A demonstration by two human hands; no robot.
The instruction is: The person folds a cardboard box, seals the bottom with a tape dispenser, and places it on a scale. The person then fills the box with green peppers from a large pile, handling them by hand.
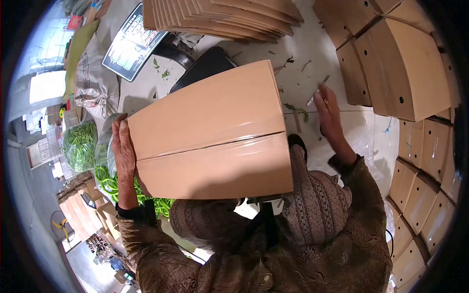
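A closed cardboard box (215,115) lies in front of me near my knees, with shiny clear tape along its middle seam. My left hand (123,146) grips the box's left end, fingers bent at its edge. Off to the right of the box, apart from it, my right hand (330,110) is raised and closed around a slim white object (310,101). A thin grey tip sticks out above the fingers; I cannot make out whether it is a pen or a cutter. Behind the box, a black platform (207,66) is partly covered.
A scale display (133,46) stands at the upper left beside flat stacked cardboard (220,17). Taped boxes with round holes (391,63) are piled on the right. Green peppers (110,183) lie at the left, near a filled clear bag (79,146) and a white sack (97,80).
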